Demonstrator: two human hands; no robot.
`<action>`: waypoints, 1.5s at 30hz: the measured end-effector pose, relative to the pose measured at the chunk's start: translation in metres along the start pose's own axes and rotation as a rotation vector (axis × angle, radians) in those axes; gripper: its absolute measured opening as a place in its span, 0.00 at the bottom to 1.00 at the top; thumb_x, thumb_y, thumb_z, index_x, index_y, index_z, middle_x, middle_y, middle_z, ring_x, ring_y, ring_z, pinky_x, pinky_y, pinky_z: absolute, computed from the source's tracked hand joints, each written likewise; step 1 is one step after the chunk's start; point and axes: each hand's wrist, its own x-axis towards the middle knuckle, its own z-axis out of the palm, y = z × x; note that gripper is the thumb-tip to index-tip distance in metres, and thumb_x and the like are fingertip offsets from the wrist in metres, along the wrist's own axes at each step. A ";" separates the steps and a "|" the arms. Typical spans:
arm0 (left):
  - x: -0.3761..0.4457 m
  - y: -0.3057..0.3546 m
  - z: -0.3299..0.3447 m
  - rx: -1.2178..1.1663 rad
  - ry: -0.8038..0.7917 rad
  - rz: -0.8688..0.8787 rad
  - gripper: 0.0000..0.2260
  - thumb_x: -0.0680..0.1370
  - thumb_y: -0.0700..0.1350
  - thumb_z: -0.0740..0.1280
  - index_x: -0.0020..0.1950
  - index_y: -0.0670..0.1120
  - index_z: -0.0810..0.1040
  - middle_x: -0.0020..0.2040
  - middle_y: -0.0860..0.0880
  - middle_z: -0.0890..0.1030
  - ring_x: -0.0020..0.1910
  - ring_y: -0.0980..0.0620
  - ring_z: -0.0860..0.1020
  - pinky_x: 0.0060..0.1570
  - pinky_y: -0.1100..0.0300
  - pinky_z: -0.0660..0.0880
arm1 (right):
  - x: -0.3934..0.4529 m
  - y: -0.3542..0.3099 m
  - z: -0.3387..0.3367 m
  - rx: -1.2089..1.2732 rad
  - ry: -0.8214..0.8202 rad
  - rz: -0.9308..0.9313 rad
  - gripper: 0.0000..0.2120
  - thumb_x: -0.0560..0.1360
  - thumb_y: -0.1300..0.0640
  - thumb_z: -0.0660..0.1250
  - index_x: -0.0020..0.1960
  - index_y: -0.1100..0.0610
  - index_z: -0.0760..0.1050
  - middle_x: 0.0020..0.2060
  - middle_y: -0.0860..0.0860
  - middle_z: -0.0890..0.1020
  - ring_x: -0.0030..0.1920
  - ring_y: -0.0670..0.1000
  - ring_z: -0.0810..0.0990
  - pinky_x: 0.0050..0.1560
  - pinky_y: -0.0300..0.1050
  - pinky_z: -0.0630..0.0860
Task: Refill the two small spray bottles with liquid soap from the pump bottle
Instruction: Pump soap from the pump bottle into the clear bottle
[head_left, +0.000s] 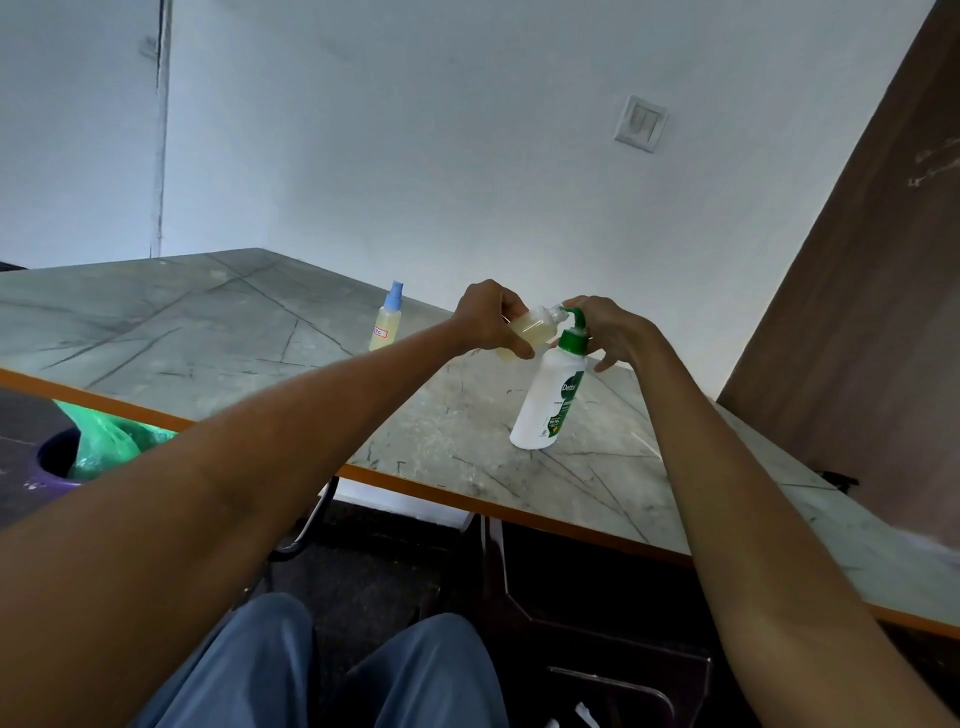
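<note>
A white pump bottle (545, 400) with a green pump head stands on the marble table (208, 332). My left hand (485, 317) grips a small clear bottle (532, 330) of yellowish liquid, tilted so its open neck meets the green spout. My right hand (608, 327) rests on top of the pump head, fingers curled over it. A second small spray bottle (387, 325) with a blue cap stands upright to the left, holding yellowish liquid.
The table has an orange front edge and meets a white wall behind. A brown wooden panel (857, 312) rises at the right. A purple bin with a green bag (98, 447) sits below the table's left side. My knees are under the edge.
</note>
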 end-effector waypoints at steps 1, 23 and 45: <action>0.000 0.000 0.000 0.000 -0.004 0.001 0.22 0.61 0.44 0.80 0.52 0.40 0.81 0.44 0.48 0.78 0.42 0.53 0.72 0.33 0.70 0.66 | 0.001 0.000 0.000 0.000 -0.002 0.007 0.18 0.79 0.50 0.54 0.64 0.57 0.67 0.65 0.58 0.72 0.60 0.60 0.72 0.61 0.63 0.66; -0.007 -0.007 0.012 -0.092 -0.009 -0.074 0.21 0.61 0.42 0.80 0.52 0.39 0.80 0.43 0.49 0.77 0.42 0.52 0.73 0.33 0.68 0.68 | -0.006 -0.004 -0.003 -0.045 -0.042 0.066 0.22 0.79 0.51 0.53 0.69 0.61 0.64 0.68 0.59 0.69 0.66 0.61 0.69 0.63 0.64 0.63; -0.017 -0.022 0.021 -0.383 0.087 -0.189 0.19 0.61 0.43 0.80 0.48 0.39 0.80 0.41 0.47 0.78 0.41 0.51 0.76 0.39 0.63 0.75 | -0.001 0.023 0.024 0.524 0.507 -0.500 0.12 0.76 0.64 0.54 0.41 0.56 0.74 0.44 0.57 0.81 0.45 0.53 0.78 0.46 0.45 0.74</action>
